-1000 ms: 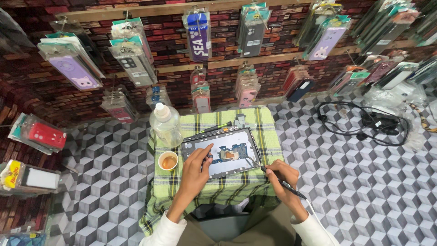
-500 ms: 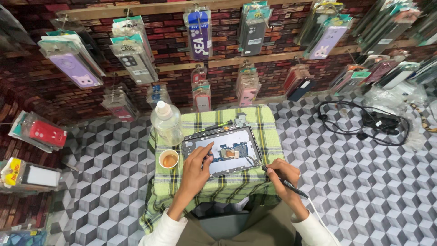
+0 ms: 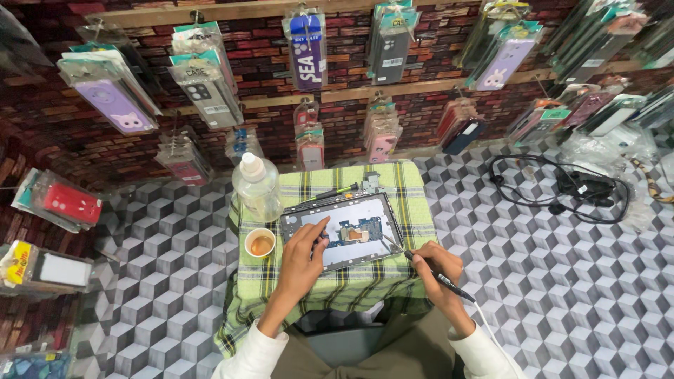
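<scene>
My right hand (image 3: 437,270) gripping a black corded tool (image 3: 430,271), its tip blurring at the opened tablet (image 3: 342,229), my left hand (image 3: 303,254) pressing open-fingered on it, circuit detail unclear, tablet lying on checked cloth (image 3: 393,200), paper cup (image 3: 260,243) and bottle (image 3: 257,187) standing beside.

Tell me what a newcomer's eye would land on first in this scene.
First, the opened tablet with its circuit board bared, lying in the middle of the green plaid cloth. The left hand rests on it while the right hand holds a black corded tool at its right edge. Then the packaged phone cases hanging on the brick wall behind.
</scene>
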